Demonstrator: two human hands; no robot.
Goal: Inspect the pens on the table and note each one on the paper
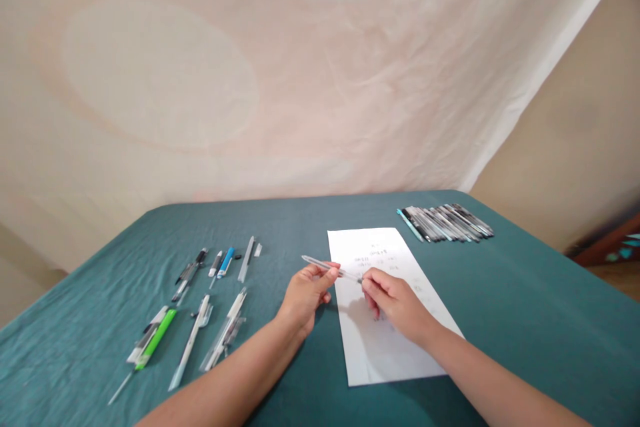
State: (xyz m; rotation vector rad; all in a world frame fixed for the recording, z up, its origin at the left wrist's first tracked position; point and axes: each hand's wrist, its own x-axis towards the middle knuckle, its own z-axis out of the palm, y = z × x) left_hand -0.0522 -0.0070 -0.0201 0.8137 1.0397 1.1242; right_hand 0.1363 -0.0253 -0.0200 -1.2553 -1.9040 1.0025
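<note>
My left hand (306, 293) is closed around a clear pen barrel (320, 263), holding it level above the table's middle. My right hand (393, 300) pinches the barrel's right end at its tip, just over a white sheet of paper (373, 347) with faint handwriting near its top. Both forearms reach in from the bottom edge.
The table carries a teal cloth (525, 320). Several pens and loose pen parts (200, 307), one with a green barrel (157, 337), lie spread at the left. A tight row of dark pens (445, 221) lies at the far right. A pale cloth backdrop (280, 67) hangs behind.
</note>
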